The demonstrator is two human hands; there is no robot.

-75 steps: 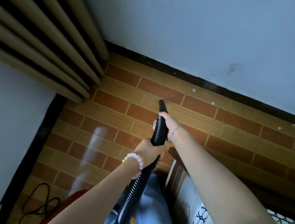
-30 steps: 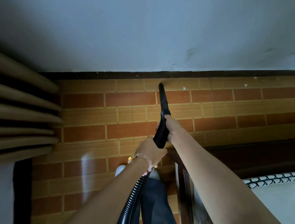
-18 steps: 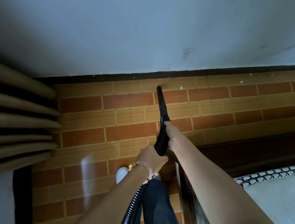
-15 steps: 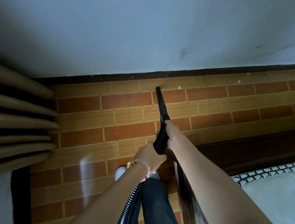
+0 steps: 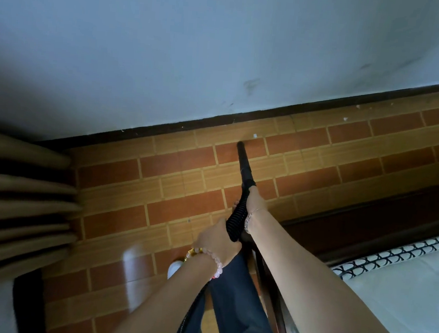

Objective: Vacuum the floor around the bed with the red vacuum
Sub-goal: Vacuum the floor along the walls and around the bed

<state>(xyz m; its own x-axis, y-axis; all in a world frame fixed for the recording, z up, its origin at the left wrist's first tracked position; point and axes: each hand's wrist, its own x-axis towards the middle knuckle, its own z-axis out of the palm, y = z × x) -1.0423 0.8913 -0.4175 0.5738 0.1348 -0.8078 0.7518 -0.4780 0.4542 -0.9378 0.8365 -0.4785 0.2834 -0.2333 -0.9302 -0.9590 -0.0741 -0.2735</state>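
I hold the vacuum's black ribbed hose (image 5: 235, 221) with both hands. My left hand (image 5: 216, 239), with a bead bracelet at the wrist, grips the hose lower down. My right hand (image 5: 254, 200) grips it just behind the black nozzle (image 5: 244, 162). The nozzle tip rests on the brick-patterned floor (image 5: 179, 189) near the dark skirting board, beside a small white crumb (image 5: 254, 136). The red vacuum body is out of view. The bed (image 5: 400, 301) with its dark wooden frame lies at the right.
A pale wall (image 5: 223, 47) runs along the back above the skirting. Tan curtains (image 5: 19, 202) hang at the left. More white crumbs (image 5: 346, 118) lie by the skirting to the right. My dark trouser leg (image 5: 234, 313) and a white shoe (image 5: 175, 268) stand beside the bed frame.
The view has swung from the curtain corner toward the wall. The nozzle has slid along the floor next to the skirting and now sits slightly back from it. Both hands keep their grip.
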